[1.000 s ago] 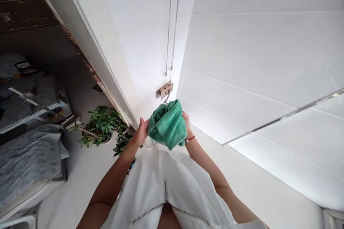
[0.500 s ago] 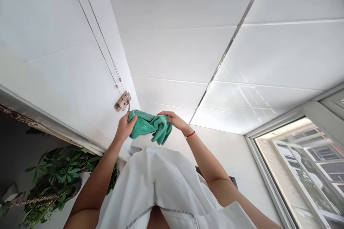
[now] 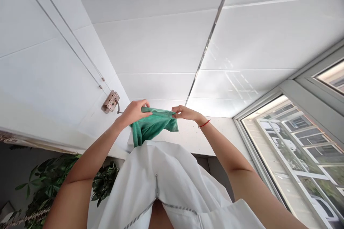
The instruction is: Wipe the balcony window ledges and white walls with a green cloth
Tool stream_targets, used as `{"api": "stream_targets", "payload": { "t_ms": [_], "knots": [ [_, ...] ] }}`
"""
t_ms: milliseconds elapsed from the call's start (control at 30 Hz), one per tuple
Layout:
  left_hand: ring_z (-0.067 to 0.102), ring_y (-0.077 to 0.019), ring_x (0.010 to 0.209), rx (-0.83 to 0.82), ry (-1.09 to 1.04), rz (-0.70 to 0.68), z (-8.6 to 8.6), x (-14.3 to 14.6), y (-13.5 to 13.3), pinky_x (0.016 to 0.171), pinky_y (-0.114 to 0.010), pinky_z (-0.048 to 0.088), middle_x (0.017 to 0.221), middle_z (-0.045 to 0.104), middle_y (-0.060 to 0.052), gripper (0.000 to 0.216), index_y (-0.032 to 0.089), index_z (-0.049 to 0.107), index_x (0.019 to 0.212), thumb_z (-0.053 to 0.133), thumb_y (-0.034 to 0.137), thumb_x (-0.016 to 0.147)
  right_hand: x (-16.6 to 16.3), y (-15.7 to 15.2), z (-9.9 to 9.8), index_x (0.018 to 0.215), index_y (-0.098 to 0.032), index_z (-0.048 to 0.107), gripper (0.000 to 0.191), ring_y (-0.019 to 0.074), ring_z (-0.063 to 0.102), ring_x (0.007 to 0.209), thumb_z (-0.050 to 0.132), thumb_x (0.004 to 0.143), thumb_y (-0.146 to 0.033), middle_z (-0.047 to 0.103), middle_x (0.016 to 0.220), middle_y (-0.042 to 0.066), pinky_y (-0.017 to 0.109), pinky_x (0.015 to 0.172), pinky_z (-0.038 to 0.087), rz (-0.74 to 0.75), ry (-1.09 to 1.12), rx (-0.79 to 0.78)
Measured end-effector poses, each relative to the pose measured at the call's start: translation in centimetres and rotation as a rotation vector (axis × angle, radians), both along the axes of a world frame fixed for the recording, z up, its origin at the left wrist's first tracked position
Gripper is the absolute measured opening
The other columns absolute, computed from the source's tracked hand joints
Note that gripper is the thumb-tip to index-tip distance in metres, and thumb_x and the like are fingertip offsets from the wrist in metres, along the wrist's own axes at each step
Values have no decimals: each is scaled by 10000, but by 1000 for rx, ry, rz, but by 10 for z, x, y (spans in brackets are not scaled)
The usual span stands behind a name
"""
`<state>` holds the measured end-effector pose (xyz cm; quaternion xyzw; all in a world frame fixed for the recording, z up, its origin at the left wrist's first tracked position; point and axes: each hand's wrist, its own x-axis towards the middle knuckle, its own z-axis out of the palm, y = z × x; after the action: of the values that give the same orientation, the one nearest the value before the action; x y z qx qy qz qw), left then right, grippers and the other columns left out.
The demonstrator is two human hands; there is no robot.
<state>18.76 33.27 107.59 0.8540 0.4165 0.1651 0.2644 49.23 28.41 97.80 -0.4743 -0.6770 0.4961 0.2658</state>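
Observation:
A green towel hangs between my two hands in front of my chest, its upper edge pulled nearly straight. My left hand pinches the towel's top edge near its left end. At the upper right corner, my right hand grips it between thumb and fingers; a red string bracelet circles that wrist. The towel's lower left part droops in a fold towards my white top, which hides its lowest end.
Left of my hands, a metal crank box with a curved handle is fixed to the white wall, two cables running up from it. Leafy plants stand at lower left. A framed window is on the right, under a white panelled ceiling.
The bunched towel has been spread out between my hands, which have moved farther apart at its top edge. The view has shifted, so the crank box appears farther left.

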Motion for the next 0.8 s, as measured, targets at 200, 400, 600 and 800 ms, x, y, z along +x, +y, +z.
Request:
{"api": "stream_targets", "payload": {
  "t_ms": [200, 400, 600, 800],
  "knots": [
    [646, -226, 793, -138, 118, -149, -53, 12, 19, 714, -301, 461, 950, 730, -3, 483, 278, 684, 1088, 882, 423, 673, 30, -61, -51, 670, -226, 319, 837, 82, 252, 614, 568, 793, -1016, 265, 637, -61, 244, 589, 207, -245, -79, -49],
    [532, -208, 681, -297, 45, -336, -137, 80, 34, 688, -322, 395, 677, 604, -9, 314, 252, 619, 769, 547, 515, 925, 98, -117, -102, 587, -224, 336, 814, 72, 215, 601, 773, 670, -906, 261, 571, -69, 269, 601, 155, -390, -157, -215],
    [615, -215, 835, -358, -5, -232, -208, 214, 31, 797, -311, 477, 815, 701, -44, 175, 221, 638, 715, 629, 288, 877, 215, -148, -138, 597, -171, 527, 454, 79, 388, 632, 838, 883, -338, 498, 661, -33, 267, 665, 347, -565, -345, -269],
    [630, -209, 876, -409, 19, -137, -247, 336, 39, 853, -306, 482, 830, 723, -25, 124, 207, 706, 823, 594, 190, 873, 318, -163, -168, 716, -168, 524, 375, 108, 465, 753, 723, 1031, -209, 502, 764, -28, 279, 840, 468, -738, -513, -223]
  ]
}}
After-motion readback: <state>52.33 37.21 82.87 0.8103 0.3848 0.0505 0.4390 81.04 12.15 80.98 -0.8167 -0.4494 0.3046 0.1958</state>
